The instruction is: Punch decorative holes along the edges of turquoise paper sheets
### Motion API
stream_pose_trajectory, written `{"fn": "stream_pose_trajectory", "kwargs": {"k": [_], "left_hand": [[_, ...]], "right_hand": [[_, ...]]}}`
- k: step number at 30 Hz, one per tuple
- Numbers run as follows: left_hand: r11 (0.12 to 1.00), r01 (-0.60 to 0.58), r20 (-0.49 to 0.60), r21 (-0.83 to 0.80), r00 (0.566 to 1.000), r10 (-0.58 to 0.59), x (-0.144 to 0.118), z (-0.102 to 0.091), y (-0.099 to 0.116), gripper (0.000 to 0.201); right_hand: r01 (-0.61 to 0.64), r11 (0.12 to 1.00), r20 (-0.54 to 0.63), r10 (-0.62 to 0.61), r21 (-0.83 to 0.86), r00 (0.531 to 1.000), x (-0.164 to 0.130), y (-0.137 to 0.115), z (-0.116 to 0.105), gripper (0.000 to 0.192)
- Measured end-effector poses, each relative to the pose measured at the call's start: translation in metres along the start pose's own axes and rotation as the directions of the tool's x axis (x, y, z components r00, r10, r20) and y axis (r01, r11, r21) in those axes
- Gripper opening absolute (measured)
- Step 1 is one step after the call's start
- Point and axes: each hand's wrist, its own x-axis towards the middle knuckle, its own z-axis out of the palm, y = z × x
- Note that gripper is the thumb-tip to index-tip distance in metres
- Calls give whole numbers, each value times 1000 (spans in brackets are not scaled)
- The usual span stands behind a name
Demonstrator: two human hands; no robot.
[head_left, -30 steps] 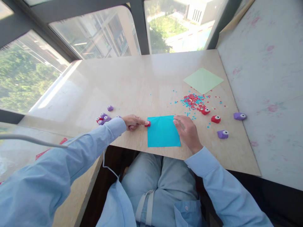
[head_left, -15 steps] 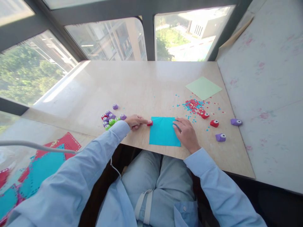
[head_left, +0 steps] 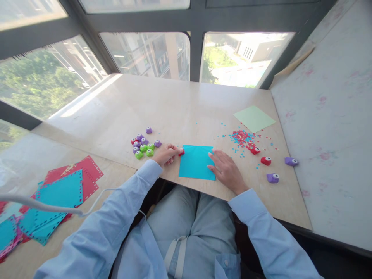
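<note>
A square sheet of blue paper lies flat at the table's front edge. At its upper left edge sits a small red craft punch, partly hidden by my fingers. My left hand is closed on this punch, with the thumb on its top. My right hand lies with fingers apart on the right side of the sheet. Just left of my left hand stands a cluster of small craft punches, among them a green punch and a purple punch.
Red and blue paper bits are scattered at the right, below a pale green sheet. Nearby are red punches and purple punches. Punched blue sheets and red sheets pile up at left, under a grey cable.
The blue sheet has shifted slightly left in view. My left index finger was stretched over the red punch; now the thumb is on it. My right hand's fingers have spread.
</note>
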Motion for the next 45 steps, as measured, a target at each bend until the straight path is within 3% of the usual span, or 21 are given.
{"fn": "stream_pose_trajectory", "kwargs": {"k": [3, 6, 10, 12, 19, 26, 32, 39, 45], "left_hand": [[998, -60, -24, 14, 998, 61, 0, 5, -3, 29], [978, -171, -19, 118, 984, 175, 1, 10, -11, 21], [854, -382, -95, 352, 894, 439, 4, 14, -23, 17], [795, -434, -106, 423, 848, 519, 5, 14, -27, 19], [743, -462, -114, 485, 809, 577, 6, 13, -33, 24], [600, -472, -76, 646, 743, 665, 6, 20, -33, 22], [564, -480, -14, 672, 754, 657, 8, 29, -26, 20], [575, -428, -49, 697, 772, 634, 7, 13, -25, 21], [524, -430, 56, 735, 809, 585, 5, 24, -17, 22]], "right_hand": [[31, 999, 76, -29, -34, 997, 0, -2, 1, 44], [15, 999, 68, -12, -50, 998, 0, -2, 2, 42], [16, 999, 46, -14, -48, 999, 0, -2, 3, 40], [18, 999, 41, -16, -46, 999, 0, -2, 3, 39], [25, 999, 28, -24, -25, 999, 0, -2, 2, 37], [31, 999, 25, -30, -25, 999, 1, -2, 1, 36], [33, 999, 19, -32, -24, 999, 2, -2, 1, 36], [38, 998, 26, -37, -40, 999, 2, -2, 1, 35], [24, 999, 28, -23, -28, 999, 1, -2, 2, 35]]}}
